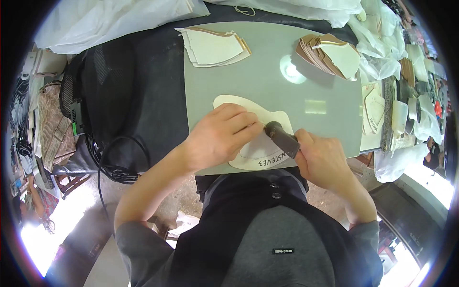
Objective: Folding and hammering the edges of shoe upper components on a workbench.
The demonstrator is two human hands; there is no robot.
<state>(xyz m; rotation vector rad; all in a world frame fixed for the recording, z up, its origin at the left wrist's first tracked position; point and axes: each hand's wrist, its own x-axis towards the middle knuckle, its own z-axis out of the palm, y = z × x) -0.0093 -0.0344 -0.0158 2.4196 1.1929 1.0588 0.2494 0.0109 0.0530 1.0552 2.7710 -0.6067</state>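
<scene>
While both hands work at the near edge of the grey board, the scene reads as follows:

Cream piece: a flat, curved cut-out lies on the grey cutting board, at its near edge, partly under both hands.
Left hand: the left hand lies palm-down on the piece, fingers spread narrow and pressing it flat; it grips nothing.
Right hand: the right hand is wrapped around a dark, stubby hand tool, whose tip meets the piece just beside the left fingertips.
Handling: the piece looks thin, light and limp, likely to slide or curl, so flat pressure near the tool tip seems the surest hold; to lift it, an edge pinch would do. The tool looks rigid and best gripped by its thick body.
Stacks: a pile of cream cut pieces sits at the board's far left; a fanned brown and cream pile sits at its far right.
Tabletop: dark tabletop under the board, with a black cable at its left edge.
Surroundings: white plastic sheeting behind; more pale pieces to the right.
</scene>
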